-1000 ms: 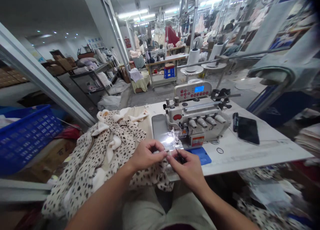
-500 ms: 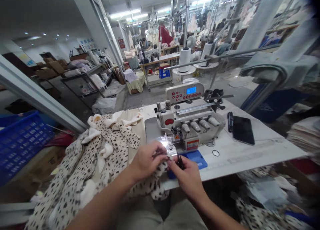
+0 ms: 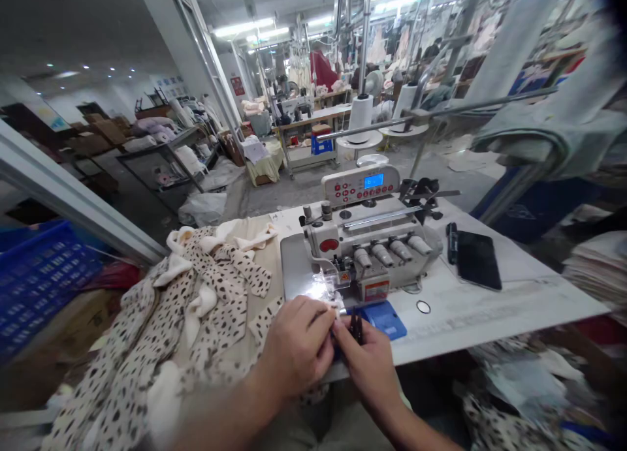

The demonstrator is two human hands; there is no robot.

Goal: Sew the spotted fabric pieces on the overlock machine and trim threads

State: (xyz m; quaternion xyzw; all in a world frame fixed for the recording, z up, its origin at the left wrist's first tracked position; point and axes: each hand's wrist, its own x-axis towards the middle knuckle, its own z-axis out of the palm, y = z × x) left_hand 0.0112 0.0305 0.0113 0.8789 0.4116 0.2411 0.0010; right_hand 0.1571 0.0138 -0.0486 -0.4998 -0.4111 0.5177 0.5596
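Black thread snips [image 3: 356,328] pinched in the right hand [image 3: 365,369], left hand [image 3: 296,348] curled closed, hold unclear, both over the table edge [image 3: 465,344]

One camera sits on the person's head, near the sewing machine [image 3: 367,242]. It looks forward and down, and sees far past the machine too.

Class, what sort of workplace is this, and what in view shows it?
Most likely a garment factory: an overlock sewing machine, spotted plush fabric beside it, and shelves of stacked cloth behind.
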